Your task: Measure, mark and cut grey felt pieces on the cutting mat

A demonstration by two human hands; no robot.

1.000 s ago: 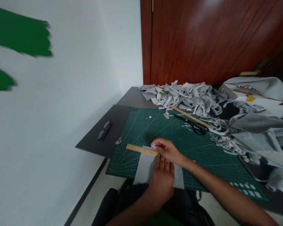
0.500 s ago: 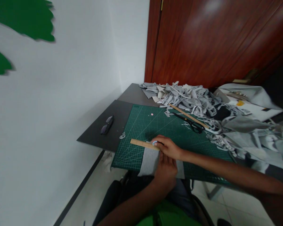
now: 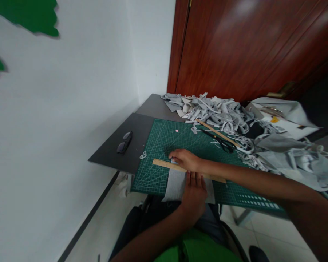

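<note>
On the green cutting mat (image 3: 158, 182) lies a piece of grey fabric (image 3: 174, 185), with a wooden ruler (image 3: 164, 164) laid across its far edge. My left hand (image 3: 194, 193) rests flat on the fabric, its fingers stretched out and fingertips touching the ruler. Just beyond the ruler, my right hand (image 3: 186, 160) is closed around a small pale-blue tool (image 3: 174, 161). Most of that tool is hidden by the fingers, so its kind is unclear. The right forearm passes above the ruler's right part.
Black scissors (image 3: 225, 145) and a second wooden stick (image 3: 215, 131) lie at the mat's far right. Behind them is a heap of grey fabric scraps (image 3: 207, 109), beside a white box (image 3: 292, 127). Sunglasses (image 3: 125, 142) lie on the dark board (image 3: 106, 153) to the left.
My right hand has moved left and away from me along the ruler, with the pale-blue tool in it. More of the ruler's right part now shows. My left hand stays on the fabric.
</note>
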